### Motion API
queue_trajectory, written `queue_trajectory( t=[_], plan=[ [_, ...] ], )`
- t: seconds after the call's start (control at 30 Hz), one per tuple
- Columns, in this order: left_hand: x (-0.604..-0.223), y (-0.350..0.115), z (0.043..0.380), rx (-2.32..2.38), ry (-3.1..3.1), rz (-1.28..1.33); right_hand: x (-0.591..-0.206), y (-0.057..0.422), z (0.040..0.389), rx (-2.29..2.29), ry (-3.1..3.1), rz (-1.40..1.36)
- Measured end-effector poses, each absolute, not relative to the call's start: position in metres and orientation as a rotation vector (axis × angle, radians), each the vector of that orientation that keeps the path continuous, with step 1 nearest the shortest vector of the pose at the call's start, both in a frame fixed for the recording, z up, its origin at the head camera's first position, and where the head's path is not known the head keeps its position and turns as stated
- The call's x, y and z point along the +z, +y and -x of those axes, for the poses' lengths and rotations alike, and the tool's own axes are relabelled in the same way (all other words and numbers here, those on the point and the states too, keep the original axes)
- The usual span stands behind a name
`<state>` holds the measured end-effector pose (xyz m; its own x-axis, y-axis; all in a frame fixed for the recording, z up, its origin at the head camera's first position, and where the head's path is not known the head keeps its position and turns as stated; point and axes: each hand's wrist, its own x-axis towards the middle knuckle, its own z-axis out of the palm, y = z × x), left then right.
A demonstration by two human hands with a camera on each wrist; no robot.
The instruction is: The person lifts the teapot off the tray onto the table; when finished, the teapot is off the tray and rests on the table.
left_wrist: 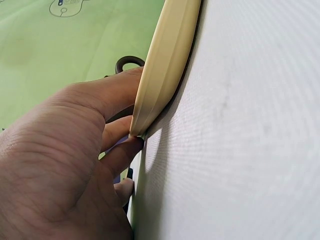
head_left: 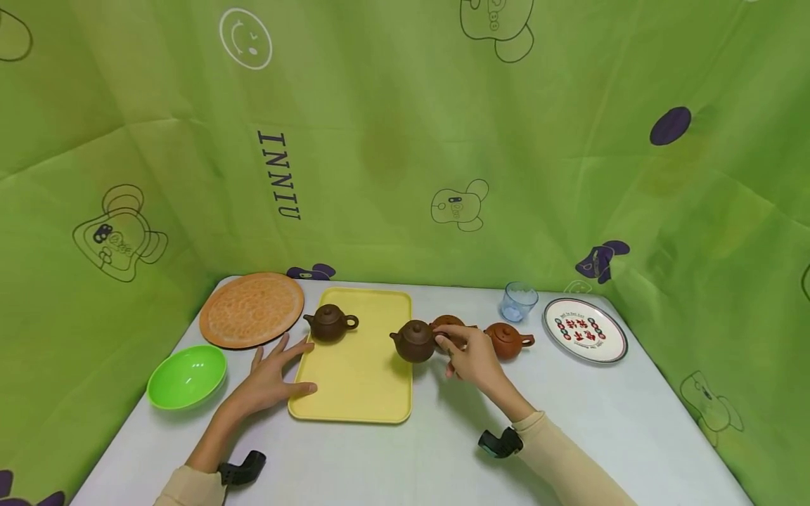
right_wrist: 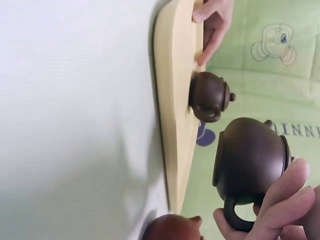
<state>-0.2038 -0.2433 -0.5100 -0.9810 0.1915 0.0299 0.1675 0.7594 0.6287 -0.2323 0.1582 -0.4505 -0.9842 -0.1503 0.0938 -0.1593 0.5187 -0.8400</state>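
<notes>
My right hand (head_left: 471, 357) pinches the handle of a dark brown teapot (head_left: 414, 341), which is held up over the right edge of the yellow tray (head_left: 354, 393). In the right wrist view the held teapot (right_wrist: 252, 160) hangs clear of the tray, its spout pointing away from the hand. A second dark brown teapot (head_left: 329, 323) sits on the tray's upper left part. My left hand (head_left: 268, 379) lies at the tray's left edge, fingers spread. The left wrist view shows its thumb reaching over the tray rim (left_wrist: 160, 65).
Two reddish-brown teapots stand right of the tray; one (head_left: 506, 341) is plain to see, the other (head_left: 449, 323) partly hidden behind my right hand. Farther right are a blue glass cup (head_left: 519, 302) and a patterned plate (head_left: 585, 330). A green bowl (head_left: 188, 378) and round pizza-like mat (head_left: 253, 309) lie left.
</notes>
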Motion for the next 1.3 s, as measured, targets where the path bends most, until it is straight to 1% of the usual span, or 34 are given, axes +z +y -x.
queue_trajectory(
  t=[0.53,1.3],
  plan=[
    [-0.512,-0.244,0.206,1.021,2.916,-0.288,-0.466,0.194,0.213,1.523,-2.744,-0.289],
    [-0.511,-0.243,0.205,1.025,2.911,-0.287,-0.478,0.213,0.205,1.552,-2.765,-0.134]
  ],
)
